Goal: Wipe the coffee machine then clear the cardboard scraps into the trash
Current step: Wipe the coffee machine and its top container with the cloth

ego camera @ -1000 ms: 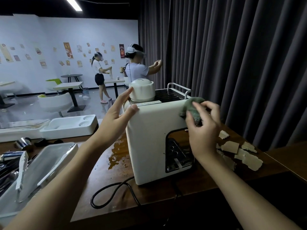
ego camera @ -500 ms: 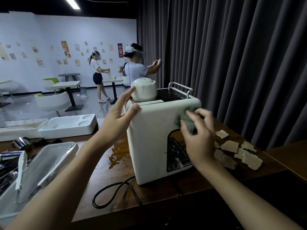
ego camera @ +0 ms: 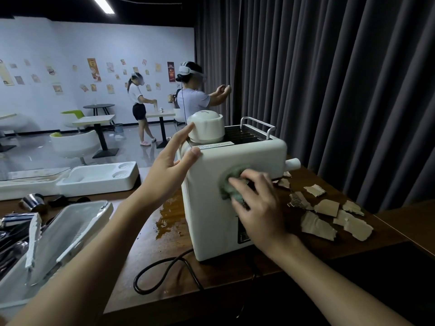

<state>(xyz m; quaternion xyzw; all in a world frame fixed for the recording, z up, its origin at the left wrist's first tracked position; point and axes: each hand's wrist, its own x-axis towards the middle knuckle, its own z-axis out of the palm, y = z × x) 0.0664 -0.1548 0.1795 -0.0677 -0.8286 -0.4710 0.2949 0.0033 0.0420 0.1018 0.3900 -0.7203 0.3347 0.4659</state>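
**Cloth (ego camera: pixel 229 185) on the machine (ego camera: pixel 209 220) face**

The machine stands on the table (ego camera: pixel 223 272) between a brown spill (ego camera: pixel 168 215) and the scraps (ego camera: pixel 329 215); its cord (ego camera: pixel 160 270) loops in front. The left hand (ego camera: pixel 168 171), fingers spread, steadies the top edge beside a cup (ego camera: pixel 206 128). The right hand (ego camera: pixel 259 209) curls over the cloth, lower than a second ago.

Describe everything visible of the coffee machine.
The coffee machine is a white, plastic-looking box with rounded edges, upright on the table. Its top has a grille, a metal rail and an upside-down white cup. A white stub juts from its right side; a black cord leaves its base. The left hand rests on its top corner; the right hand holds a green cloth against its near face.
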